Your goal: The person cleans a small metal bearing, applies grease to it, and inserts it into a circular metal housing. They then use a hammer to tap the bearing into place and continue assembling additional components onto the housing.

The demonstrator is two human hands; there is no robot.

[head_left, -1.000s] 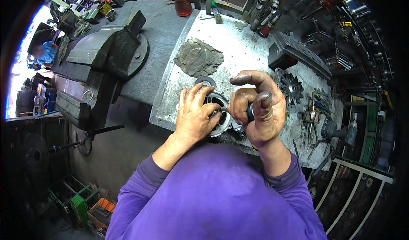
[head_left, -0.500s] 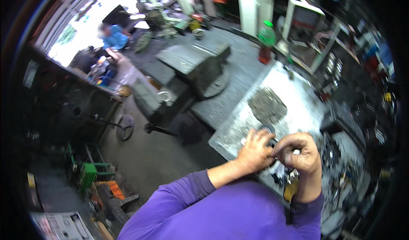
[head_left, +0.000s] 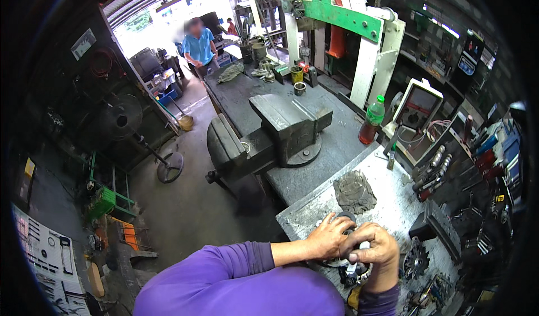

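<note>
My left hand (head_left: 330, 237) lies over a dark round metal part (head_left: 348, 217) on the light metal worktop, fingers bent around its near side. Close against it, my right hand (head_left: 377, 247) is closed, thumb and forefinger curled together. A small white piece shows between them, too hidden to name. Below the hands sits a silver and black mechanical part (head_left: 351, 272), partly covered by my right hand and my body. A crumpled grey rag (head_left: 355, 191) lies just beyond my fingers. To the right of my right hand is a dark finned rotor (head_left: 416, 259).
A large bench vise (head_left: 286, 125) stands on the dark bench ahead. Near it is a green-capped bottle of red liquid (head_left: 373, 119). Small loose parts (head_left: 429, 293) and a black case (head_left: 435, 230) lie at right. A pedestal fan (head_left: 124, 117) stands left; a person in blue (head_left: 199, 45) stands far off.
My view has tilted up and steadied, bringing the green frame and doorway into sight. Both hands stay together at the part; my right hand's fingers have come down closer to it.
</note>
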